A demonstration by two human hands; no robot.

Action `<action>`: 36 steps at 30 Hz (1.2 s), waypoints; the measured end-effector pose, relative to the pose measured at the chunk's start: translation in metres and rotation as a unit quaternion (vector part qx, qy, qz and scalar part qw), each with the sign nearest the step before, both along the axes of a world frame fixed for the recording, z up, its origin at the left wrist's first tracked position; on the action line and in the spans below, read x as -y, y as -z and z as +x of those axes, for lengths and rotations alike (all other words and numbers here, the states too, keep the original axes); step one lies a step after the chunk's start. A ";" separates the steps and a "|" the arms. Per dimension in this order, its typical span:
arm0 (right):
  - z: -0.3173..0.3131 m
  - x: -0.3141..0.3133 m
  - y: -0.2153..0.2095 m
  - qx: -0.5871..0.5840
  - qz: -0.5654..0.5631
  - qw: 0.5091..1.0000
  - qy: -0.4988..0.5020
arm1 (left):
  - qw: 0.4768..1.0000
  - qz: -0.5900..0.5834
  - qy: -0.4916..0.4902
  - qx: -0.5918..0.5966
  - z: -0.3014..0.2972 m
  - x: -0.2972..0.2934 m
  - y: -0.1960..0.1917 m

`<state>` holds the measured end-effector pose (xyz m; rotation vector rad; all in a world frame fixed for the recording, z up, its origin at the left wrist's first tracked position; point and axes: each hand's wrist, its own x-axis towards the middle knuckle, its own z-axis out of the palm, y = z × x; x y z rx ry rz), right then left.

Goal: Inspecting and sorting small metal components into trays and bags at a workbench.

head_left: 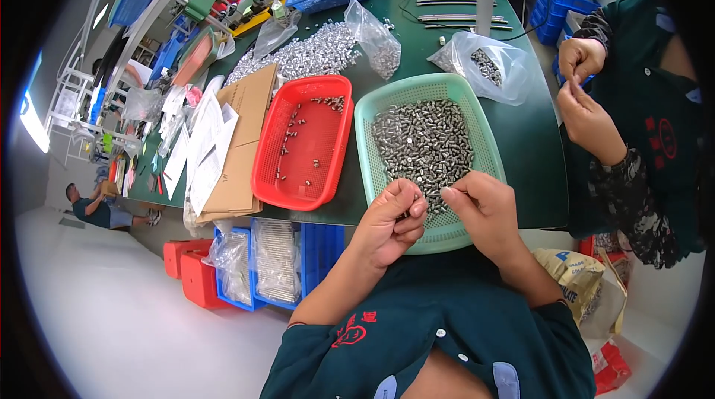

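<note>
A green mesh tray [367,112] on the dark green table holds a heap of small silver metal parts [423,142]. Over its near edge, my left hand [390,222] is curled with fingers closed around small parts; exactly what it grips is hidden. Beside it, my right hand [482,211] pinches a small silver part between thumb and fingertips. The two hands almost touch above the heap's near end.
A red mesh tray [269,168] with a few scattered parts lies left of the green one, next to cardboard and papers [227,142]. Clear bags of parts [488,65], a loose pile [309,55] and blue bins stand farther back. A co-worker's hands [581,94] are at right.
</note>
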<state>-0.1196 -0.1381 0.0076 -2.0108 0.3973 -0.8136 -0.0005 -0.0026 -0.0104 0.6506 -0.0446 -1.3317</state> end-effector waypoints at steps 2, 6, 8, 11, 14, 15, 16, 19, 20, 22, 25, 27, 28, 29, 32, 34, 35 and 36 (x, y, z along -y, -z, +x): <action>0.001 -0.002 0.002 0.011 0.117 0.992 -0.047 | 1.000 0.002 0.005 0.002 -0.001 0.001 0.000; 0.005 -0.004 -0.001 0.018 0.112 0.991 -0.065 | 1.000 -0.009 0.015 0.009 -0.001 0.001 0.002; 0.006 -0.003 -0.001 0.006 0.107 0.992 -0.065 | 1.000 -0.005 0.013 0.007 -0.001 0.000 0.003; 0.006 0.000 0.002 0.037 -0.044 0.997 -0.059 | 1.000 0.008 -0.002 0.029 -0.001 0.000 0.004; 0.006 -0.003 -0.010 0.050 -0.177 0.982 -0.040 | 0.994 0.032 -0.039 0.097 -0.004 0.001 0.006; 0.006 -0.003 -0.009 0.049 -0.177 0.982 -0.040 | 0.987 0.046 -0.062 0.141 -0.005 0.001 0.005; 0.007 -0.003 -0.008 0.051 -0.157 0.985 -0.046 | 0.987 0.046 -0.063 0.141 -0.005 0.001 0.002; 0.006 0.000 -0.003 0.013 0.002 0.998 -0.059 | 0.988 0.043 -0.054 0.137 -0.006 0.005 -0.007; 0.006 0.001 0.000 -0.025 0.143 0.987 -0.069 | 0.987 0.048 -0.059 0.139 -0.006 0.007 -0.008; 0.007 -0.004 0.006 -0.008 0.075 0.996 -0.056 | 0.986 0.053 -0.065 0.142 -0.008 0.010 -0.010; 0.009 -0.010 0.011 0.056 -0.072 0.995 -0.033 | 0.986 0.072 -0.069 0.136 -0.011 0.008 -0.013; 0.009 -0.008 0.013 0.030 0.073 0.995 -0.064 | 0.994 0.063 -0.069 0.061 -0.009 0.008 -0.018; 0.010 -0.008 0.017 0.031 0.073 0.995 -0.064 | 0.994 0.062 -0.069 0.061 -0.008 0.008 -0.018; 0.011 -0.008 0.021 0.046 0.059 0.996 -0.046 | 0.992 0.069 -0.056 0.094 -0.007 0.007 -0.017; 0.009 -0.009 0.023 0.053 0.173 0.983 -0.039 | 0.985 0.079 -0.034 0.148 -0.007 0.008 -0.015; 0.006 -0.006 0.022 0.033 0.381 0.923 -0.034 | 0.982 0.081 -0.024 0.168 -0.006 0.008 -0.015; 0.004 -0.004 0.023 0.033 0.382 0.923 -0.034 | 0.983 0.097 -0.030 0.155 -0.005 0.008 -0.015; 0.003 -0.002 0.025 0.064 0.326 0.943 -0.002 | 0.983 0.112 -0.036 0.141 -0.003 0.008 -0.016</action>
